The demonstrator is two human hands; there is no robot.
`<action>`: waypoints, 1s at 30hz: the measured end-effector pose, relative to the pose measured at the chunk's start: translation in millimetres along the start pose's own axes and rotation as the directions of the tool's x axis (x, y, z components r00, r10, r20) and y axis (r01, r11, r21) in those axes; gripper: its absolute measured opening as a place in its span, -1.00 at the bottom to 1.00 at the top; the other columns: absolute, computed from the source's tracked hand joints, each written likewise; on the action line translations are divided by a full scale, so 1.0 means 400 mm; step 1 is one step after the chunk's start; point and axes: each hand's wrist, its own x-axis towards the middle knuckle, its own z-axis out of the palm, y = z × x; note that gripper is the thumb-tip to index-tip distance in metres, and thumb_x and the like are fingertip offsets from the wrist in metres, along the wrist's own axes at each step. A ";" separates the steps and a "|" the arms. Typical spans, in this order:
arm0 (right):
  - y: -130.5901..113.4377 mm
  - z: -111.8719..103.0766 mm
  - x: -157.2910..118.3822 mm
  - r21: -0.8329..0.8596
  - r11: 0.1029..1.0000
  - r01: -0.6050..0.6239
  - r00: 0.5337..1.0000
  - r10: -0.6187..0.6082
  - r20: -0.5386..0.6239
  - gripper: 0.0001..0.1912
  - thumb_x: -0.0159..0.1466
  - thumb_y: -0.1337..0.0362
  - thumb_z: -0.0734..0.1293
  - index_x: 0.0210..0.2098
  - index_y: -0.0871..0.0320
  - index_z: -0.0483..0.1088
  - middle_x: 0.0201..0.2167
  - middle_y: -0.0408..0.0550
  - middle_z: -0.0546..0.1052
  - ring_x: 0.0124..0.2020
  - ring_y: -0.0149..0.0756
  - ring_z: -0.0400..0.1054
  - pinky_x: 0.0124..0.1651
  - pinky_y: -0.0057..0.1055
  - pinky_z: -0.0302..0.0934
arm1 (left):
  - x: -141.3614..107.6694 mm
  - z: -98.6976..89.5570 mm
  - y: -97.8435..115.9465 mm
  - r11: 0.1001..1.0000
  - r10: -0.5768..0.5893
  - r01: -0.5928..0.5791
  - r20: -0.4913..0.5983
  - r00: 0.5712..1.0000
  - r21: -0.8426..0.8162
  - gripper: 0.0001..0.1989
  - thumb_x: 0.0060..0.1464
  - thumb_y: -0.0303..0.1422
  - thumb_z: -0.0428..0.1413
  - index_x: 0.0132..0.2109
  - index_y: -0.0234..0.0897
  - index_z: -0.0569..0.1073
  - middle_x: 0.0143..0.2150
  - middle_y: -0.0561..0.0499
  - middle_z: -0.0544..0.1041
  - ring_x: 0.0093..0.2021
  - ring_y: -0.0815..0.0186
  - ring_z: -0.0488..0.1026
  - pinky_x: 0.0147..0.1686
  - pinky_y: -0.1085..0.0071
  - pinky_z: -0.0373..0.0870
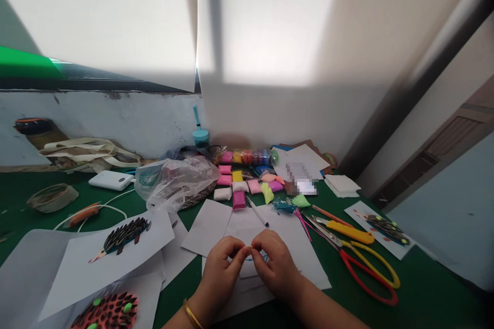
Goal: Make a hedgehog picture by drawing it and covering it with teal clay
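My left hand (225, 263) and my right hand (275, 261) meet over a white sheet of paper (309, 272). Thumbs and forefingers of both are pinched together, tip against tip. Whatever sits between the fingertips is too small or hidden to name. Beneath the hands lies a smaller white card with blue marks, mostly covered by them. A white pen with a dark tip (258, 212) rests on the paper just beyond my fingers. Farther back lie several small packets of coloured modelling clay (239, 199), in pink, yellow, white and purple.
Scissors with red and yellow handles (370, 272) and a yellow cutter (350, 231) lie right. Hedgehog pictures covered in seeds lie left (125, 234) and right (386, 229). A clear plastic bag (175, 180) and a white power bank (110, 180) stand behind on the green table.
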 end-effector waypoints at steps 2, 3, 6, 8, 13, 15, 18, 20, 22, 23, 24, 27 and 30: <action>-0.001 0.000 0.000 0.001 1.000 -0.003 1.000 0.003 0.004 -0.90 0.27 0.35 0.24 -0.39 0.10 0.31 -0.46 -0.11 0.42 -0.38 -0.27 0.27 -0.29 -0.32 0.12 | 0.000 0.000 -0.001 1.000 0.005 -0.005 0.007 1.000 -0.004 -0.73 0.23 -0.18 0.07 -0.37 -0.24 0.46 -0.40 0.02 0.49 -0.37 0.29 0.40 -0.34 0.41 0.33; -0.001 0.000 0.000 0.002 1.000 -0.003 1.000 0.003 0.003 -0.90 0.27 0.35 0.24 -0.39 0.10 0.31 -0.46 -0.11 0.42 -0.38 -0.28 0.27 -0.29 -0.33 0.12 | 0.000 0.001 -0.001 1.000 0.007 -0.007 0.012 1.000 -0.006 -0.73 0.23 -0.18 0.07 -0.37 -0.24 0.45 -0.40 0.02 0.48 -0.37 0.29 0.39 -0.34 0.41 0.33; -0.001 0.000 -0.001 0.000 1.000 0.004 1.000 -0.004 0.003 -0.90 0.27 0.36 0.24 -0.39 0.11 0.32 -0.47 -0.11 0.41 -0.38 -0.28 0.27 -0.29 -0.33 0.12 | 0.000 0.002 -0.002 1.000 0.012 -0.011 0.024 1.000 -0.007 -0.72 0.24 -0.18 0.06 -0.36 -0.24 0.45 -0.40 0.02 0.47 -0.37 0.30 0.38 -0.34 0.41 0.32; 0.000 0.001 -0.002 -0.003 1.000 0.009 1.000 -0.009 0.001 -0.89 0.27 0.37 0.23 -0.39 0.11 0.32 -0.47 -0.11 0.41 -0.38 -0.28 0.26 -0.29 -0.33 0.12 | 0.000 0.003 -0.003 1.000 0.011 -0.010 0.029 1.000 -0.009 -0.73 0.24 -0.18 0.06 -0.36 -0.24 0.45 -0.39 0.02 0.47 -0.36 0.30 0.37 -0.33 0.40 0.31; 0.004 0.002 -0.004 -0.002 1.000 0.006 1.000 -0.006 0.003 -0.89 0.26 0.38 0.23 -0.40 0.11 0.31 -0.46 -0.11 0.41 -0.38 -0.28 0.26 -0.29 -0.33 0.12 | -0.002 0.004 -0.004 1.000 0.005 -0.005 0.025 1.000 -0.009 -0.72 0.23 -0.18 0.06 -0.37 -0.24 0.44 -0.40 0.02 0.47 -0.36 0.29 0.38 -0.33 0.40 0.32; 0.004 0.003 -0.003 -0.004 1.000 0.008 1.000 -0.008 0.000 -0.89 0.26 0.37 0.23 -0.40 0.11 0.31 -0.47 -0.11 0.41 -0.39 -0.28 0.26 -0.30 -0.34 0.12 | -0.002 0.003 -0.003 1.000 0.009 -0.008 0.025 1.000 -0.012 -0.72 0.23 -0.18 0.06 -0.37 -0.24 0.44 -0.40 0.02 0.47 -0.36 0.29 0.38 -0.33 0.40 0.33; 0.001 0.003 -0.001 -0.005 1.000 0.015 1.000 -0.015 -0.016 -0.88 0.27 0.37 0.22 -0.41 0.10 0.30 -0.48 -0.11 0.41 -0.40 -0.28 0.26 -0.31 -0.34 0.11 | -0.001 0.002 0.001 1.000 0.012 -0.011 0.025 1.000 -0.023 -0.72 0.23 -0.17 0.06 -0.36 -0.24 0.45 -0.40 0.02 0.47 -0.36 0.30 0.39 -0.33 0.40 0.33; -0.001 0.003 0.000 -0.004 1.000 0.015 1.000 -0.015 -0.023 -0.87 0.28 0.36 0.22 -0.41 0.10 0.30 -0.48 -0.11 0.41 -0.40 -0.28 0.26 -0.31 -0.34 0.11 | -0.001 0.001 0.004 1.000 0.011 -0.011 0.023 1.000 -0.023 -0.72 0.23 -0.17 0.06 -0.36 -0.24 0.45 -0.40 0.02 0.47 -0.36 0.30 0.39 -0.33 0.40 0.34; -0.003 0.002 0.000 -0.003 1.000 0.013 1.000 -0.013 -0.020 -0.87 0.29 0.36 0.22 -0.41 0.10 0.30 -0.48 -0.12 0.41 -0.40 -0.29 0.26 -0.31 -0.34 0.11 | 0.000 0.001 0.006 1.000 0.007 -0.007 0.022 1.000 -0.018 -0.73 0.22 -0.17 0.07 -0.36 -0.24 0.45 -0.40 0.02 0.47 -0.36 0.29 0.39 -0.33 0.40 0.34; -0.003 0.002 0.000 -0.003 1.000 0.013 1.000 -0.013 -0.017 -0.86 0.29 0.36 0.23 -0.41 0.10 0.30 -0.48 -0.12 0.41 -0.40 -0.29 0.26 -0.30 -0.34 0.11 | 0.000 0.001 0.007 1.000 0.003 -0.003 0.021 1.000 -0.013 -0.74 0.21 -0.17 0.08 -0.36 -0.24 0.45 -0.40 0.03 0.47 -0.36 0.29 0.39 -0.33 0.40 0.34; -0.002 0.001 -0.001 -0.004 1.000 0.013 1.000 -0.013 -0.015 -0.86 0.29 0.36 0.23 -0.41 0.10 0.30 -0.48 -0.12 0.41 -0.40 -0.29 0.26 -0.30 -0.33 0.11 | 0.000 0.001 0.008 1.000 -0.001 0.001 0.018 1.000 -0.008 -0.75 0.20 -0.18 0.08 -0.35 -0.24 0.45 -0.40 0.03 0.46 -0.36 0.29 0.39 -0.33 0.40 0.34; 0.000 0.001 -0.001 -0.002 1.000 0.007 1.000 -0.007 -0.017 -0.87 0.29 0.36 0.22 -0.40 0.10 0.30 -0.48 -0.12 0.40 -0.39 -0.28 0.26 -0.30 -0.33 0.10 | 0.000 0.001 0.008 1.000 -0.005 0.005 0.011 1.000 0.013 -0.76 0.20 -0.20 0.08 -0.36 -0.23 0.45 -0.41 0.04 0.46 -0.36 0.30 0.39 -0.33 0.41 0.33; 0.002 0.001 -0.002 -0.003 1.000 0.010 1.000 -0.010 -0.013 -0.88 0.28 0.36 0.22 -0.40 0.10 0.29 -0.47 -0.11 0.40 -0.39 -0.28 0.26 -0.30 -0.33 0.11 | -0.001 0.001 0.008 1.000 0.005 -0.005 0.010 1.000 0.023 -0.75 0.22 -0.22 0.06 -0.38 -0.24 0.44 -0.41 0.03 0.46 -0.37 0.30 0.38 -0.34 0.41 0.33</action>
